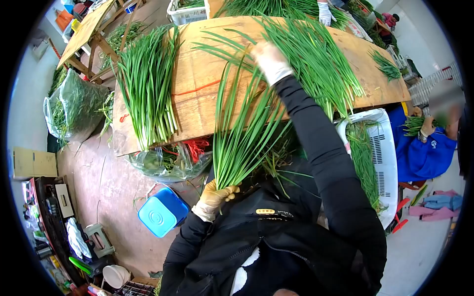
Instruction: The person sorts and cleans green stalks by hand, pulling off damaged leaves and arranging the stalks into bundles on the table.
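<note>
The right hand is blurred; its fingertips cannot be resolved, and contact with the leaves beneath cannot be determined. The left hand conceals the gripped section of the bunch. Lettering on the jacket is too small to read. The right sleeve obscures part of the near crate. The table covers the upper part of the bag. The top edge cuts off the far crate and the arm above a co-worker's hand. At right, another co-worker's head is blurred. Small items on the shelf cannot be identified.
</note>
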Demonstrator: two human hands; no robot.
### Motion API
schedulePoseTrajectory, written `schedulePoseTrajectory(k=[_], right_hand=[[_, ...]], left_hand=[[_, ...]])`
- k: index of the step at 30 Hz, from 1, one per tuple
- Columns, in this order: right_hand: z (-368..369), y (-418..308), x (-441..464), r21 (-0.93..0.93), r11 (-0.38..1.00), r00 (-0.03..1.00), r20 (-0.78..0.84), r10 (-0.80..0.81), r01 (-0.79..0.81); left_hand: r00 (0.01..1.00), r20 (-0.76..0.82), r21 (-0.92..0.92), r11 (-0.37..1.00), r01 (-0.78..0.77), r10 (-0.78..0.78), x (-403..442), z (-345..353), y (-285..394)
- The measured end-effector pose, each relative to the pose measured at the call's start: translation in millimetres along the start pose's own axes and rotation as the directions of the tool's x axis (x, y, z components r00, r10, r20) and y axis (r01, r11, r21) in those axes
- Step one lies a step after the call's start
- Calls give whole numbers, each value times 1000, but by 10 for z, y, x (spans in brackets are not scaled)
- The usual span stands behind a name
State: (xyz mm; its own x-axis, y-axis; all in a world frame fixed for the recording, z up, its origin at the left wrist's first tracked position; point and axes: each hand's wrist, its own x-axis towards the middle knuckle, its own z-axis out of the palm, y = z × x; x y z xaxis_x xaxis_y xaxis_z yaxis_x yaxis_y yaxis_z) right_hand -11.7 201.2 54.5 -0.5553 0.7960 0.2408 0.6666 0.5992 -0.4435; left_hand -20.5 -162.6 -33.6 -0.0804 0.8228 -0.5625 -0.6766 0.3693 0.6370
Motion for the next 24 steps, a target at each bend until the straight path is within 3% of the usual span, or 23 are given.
schedulePoseTrajectory(k=[1, 2, 3, 5, 6, 7, 9, 10, 11, 12, 13, 14, 15, 17, 18, 19, 21, 24], right_hand=[[-223, 104, 91, 165, 986, 990, -135, 28, -6], [-399, 291, 245, 135, 983, 963, -254, -88, 126], [-731, 343, 240, 442, 888, 971, -236, -26, 131], [-1389, 196, -58, 730, 661, 970, -243, 11, 175], [-1708, 130, -322, 739, 651, 981, -191, -45, 174], [-1898, 102, -554, 834, 532, 988, -142, -53, 149], [-2037, 323, -1118, 811, 575, 994, -104, -42, 109], [-1980, 664, -1344, 892, 449, 942, 99, -321, 59], [-1863, 750, -1587, 960, 196, 840, 270, -471, -199], [-1848, 740, -1878, 712, 572, 748, 619, -237, -408], [-1542, 708, -2106, 541, 562, 577, 806, -133, -626], [-1467, 799, -2234, 235, 923, 573, 819, -20, -303], [-1393, 889, -2364, -175, 980, 561, 822, 93, 93], [-1434, 1089, -2415, 207, 943, 787, 611, 83, -260], [-1533, 965, -2365, 247, 912, 871, 455, 188, -326], [-1461, 991, -2310, 236, 941, 952, 242, 185, -243], [-1421, 846, -2186, -60, 980, 979, 71, 193, -189], [-1170, 784, -1913, -421, 895, 989, -65, 135, -149]], left_hand=[[1000, 0, -3, 1000, -6, 6, -17, -5, -1], [1000, 3, -5, 1000, -11, 11, -32, -10, -1], [1000, 9, -7, 1000, -15, 15, -41, -12, -2], [999, 41, 12, 1000, -17, 16, -14, -56, -35], [998, 65, 29, 999, -19, 17, -8, -78, -46], [998, 69, 32, 999, -16, 13, -24, -68, -20], [993, 121, -66, 998, -10, 18, -48, -17, 74], [984, 172, -132, 991, -23, 46, -39, -17, 87], [980, 195, -106, 994, -27, 47, -60, 2, 165], [979, 188, -71, 996, -62, 74, -95, 53, 274], [978, 181, -33, 995, -97, 101, -147, 138, 403], [984, 119, 39, 989, -141, 135, -207, 277, 562], [976, 108, 104, 974, -201, 190, -270, 380, 731], [931, 166, 112, 932, -345, 325, -356, 578, 1075], [874, 209, 94, 881, -464, 438, -320, 651, 1198], [801, 254, 70, 815, -575, 543, -271, 740, 1325], [728, 309, -26, 771, -637, 612, -201, 1053, 1580], [720, 393, -226, 819, -528, 573, 137, 1459, 1692]])
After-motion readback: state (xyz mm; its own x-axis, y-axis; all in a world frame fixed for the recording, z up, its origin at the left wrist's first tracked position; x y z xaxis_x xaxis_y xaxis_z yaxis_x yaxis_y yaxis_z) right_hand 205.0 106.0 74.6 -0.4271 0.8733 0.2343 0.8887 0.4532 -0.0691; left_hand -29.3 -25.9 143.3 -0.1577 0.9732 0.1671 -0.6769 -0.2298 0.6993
